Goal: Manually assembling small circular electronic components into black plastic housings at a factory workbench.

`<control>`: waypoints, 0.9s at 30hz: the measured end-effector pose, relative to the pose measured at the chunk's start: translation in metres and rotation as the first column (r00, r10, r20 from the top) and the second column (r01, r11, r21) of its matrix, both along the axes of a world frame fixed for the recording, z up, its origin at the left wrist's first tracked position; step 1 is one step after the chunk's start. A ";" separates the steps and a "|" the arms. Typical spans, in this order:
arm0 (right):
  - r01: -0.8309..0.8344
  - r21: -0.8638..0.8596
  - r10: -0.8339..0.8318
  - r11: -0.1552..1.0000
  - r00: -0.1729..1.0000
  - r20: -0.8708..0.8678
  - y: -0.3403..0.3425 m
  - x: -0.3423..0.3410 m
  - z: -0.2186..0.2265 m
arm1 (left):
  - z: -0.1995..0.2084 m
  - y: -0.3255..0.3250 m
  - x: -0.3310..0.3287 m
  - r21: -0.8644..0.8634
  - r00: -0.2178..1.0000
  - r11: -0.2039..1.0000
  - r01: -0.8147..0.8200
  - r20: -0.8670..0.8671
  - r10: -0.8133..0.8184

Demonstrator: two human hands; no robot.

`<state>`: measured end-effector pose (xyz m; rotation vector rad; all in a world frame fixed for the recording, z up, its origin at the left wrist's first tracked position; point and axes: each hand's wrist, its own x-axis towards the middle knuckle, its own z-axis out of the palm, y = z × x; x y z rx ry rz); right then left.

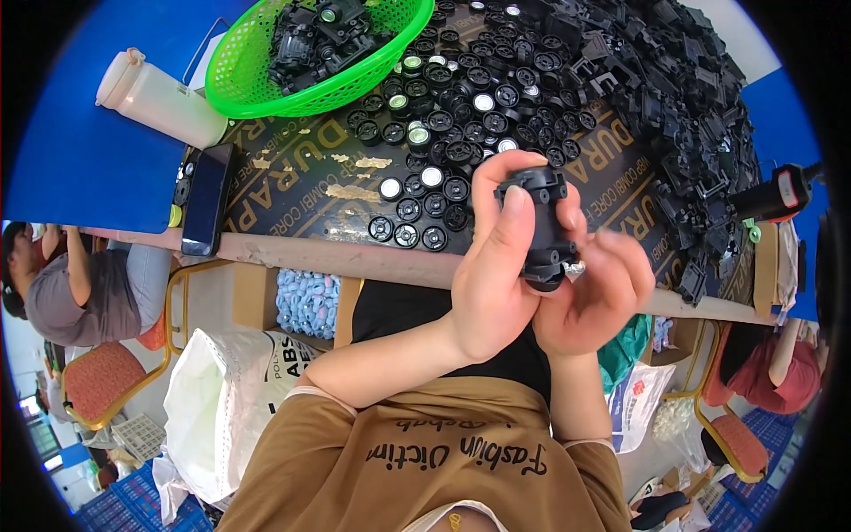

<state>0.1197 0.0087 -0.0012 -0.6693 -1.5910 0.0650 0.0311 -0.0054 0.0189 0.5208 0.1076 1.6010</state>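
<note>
In the head view, the far edge of the work table is lost behind the heaped parts, and the dark fisheye rim cuts off both outer sides. Fingers and thumb cover much of the black chassis, and the small silvery piece at its near end is hard to make out. Co-workers at the left and right are only partly visible.

Loose black wheels, some with silver-white faces, spread from the table's middle down towards its near edge, and the hands stand in front of some of them. A large pile of black parts fills the right side, with a black tool near the right-hand end. A green basket of black assemblies sits towards the far left, a white bottle beside it, and a phone lies at the near edge's left end.

The chassis is held up over the near edge, right of its middle. The left hand is closed round it, thumb on top, fingers wrapped behind; the right hand is half curled at the near end, fingertips by the silvery piece, though whether it pinches that cannot be told
</note>
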 end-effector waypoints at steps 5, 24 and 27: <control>0.054 -0.048 -0.036 0.997 0.946 0.323 -0.004 0.006 0.016 | 0.003 -0.012 -0.002 -0.084 0.982 0.992 -0.095 -0.171 0.080; 0.181 0.111 -0.185 0.977 0.469 0.864 0.193 0.069 0.025 | 0.064 0.099 -0.162 0.959 -0.867 0.261 -0.111 -0.222 0.446; 0.113 -0.023 -0.019 0.993 0.357 0.934 0.215 0.070 0.017 | 0.057 0.077 -0.129 0.909 -0.637 0.399 -0.119 -0.378 0.672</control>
